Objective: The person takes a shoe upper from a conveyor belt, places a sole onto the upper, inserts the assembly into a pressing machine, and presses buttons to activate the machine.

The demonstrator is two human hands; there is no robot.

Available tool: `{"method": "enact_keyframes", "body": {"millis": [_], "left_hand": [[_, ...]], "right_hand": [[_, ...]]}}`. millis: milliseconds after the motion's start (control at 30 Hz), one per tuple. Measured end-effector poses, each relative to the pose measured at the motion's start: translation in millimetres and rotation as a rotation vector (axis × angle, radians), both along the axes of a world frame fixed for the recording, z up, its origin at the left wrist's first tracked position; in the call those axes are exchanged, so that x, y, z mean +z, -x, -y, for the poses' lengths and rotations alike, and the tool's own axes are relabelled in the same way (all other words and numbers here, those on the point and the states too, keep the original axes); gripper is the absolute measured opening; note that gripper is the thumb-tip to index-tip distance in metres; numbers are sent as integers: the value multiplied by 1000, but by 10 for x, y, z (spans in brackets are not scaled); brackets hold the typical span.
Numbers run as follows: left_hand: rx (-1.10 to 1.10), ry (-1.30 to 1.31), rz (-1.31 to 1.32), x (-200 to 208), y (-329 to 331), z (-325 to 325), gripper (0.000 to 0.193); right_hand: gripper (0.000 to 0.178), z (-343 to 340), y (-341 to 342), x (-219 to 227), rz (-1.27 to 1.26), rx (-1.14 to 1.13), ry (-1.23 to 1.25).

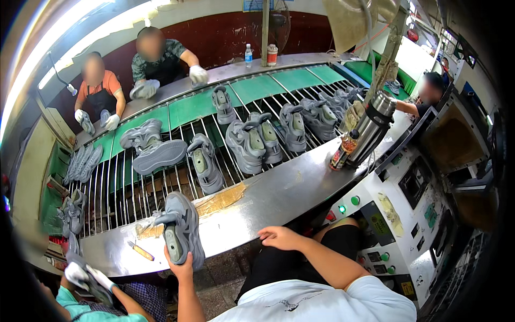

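Left hand (182, 265) with some fingers hidden behind a gray shoe (188, 231), teal-sleeved co-worker (96, 311) cut off by the lower edge near the tabletop's (281, 196) left corner, faces (151, 45) beyond its far edge blurred, rack's rightmost shoes (343, 101) overlapping, too small to count

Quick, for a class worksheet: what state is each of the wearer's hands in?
Left hand: holding a grey shoe.
Right hand: loosely open, holding nothing visible.

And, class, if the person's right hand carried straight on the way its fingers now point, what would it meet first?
Probably the gray sneaker in the left hand, though depth is unclear: the right hand might brush the edge of the steel ledge first.
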State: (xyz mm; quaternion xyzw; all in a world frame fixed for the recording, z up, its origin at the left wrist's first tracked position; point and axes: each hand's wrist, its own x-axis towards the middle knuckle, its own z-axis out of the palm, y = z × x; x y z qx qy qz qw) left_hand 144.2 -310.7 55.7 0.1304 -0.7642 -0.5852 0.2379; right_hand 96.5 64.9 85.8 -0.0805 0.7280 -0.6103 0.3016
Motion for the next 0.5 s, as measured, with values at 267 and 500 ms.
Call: {"method": "enact_keyframes", "body": {"millis": [267,500], "left_hand": [[144,42,-93,-190,1314,-91,79],[240,221,7,-158,2277,136,73]], "right_hand": [[30,-693,-29,-194,43,-450,-61],[22,-964,95,-320,-31,-638,-148]]}}
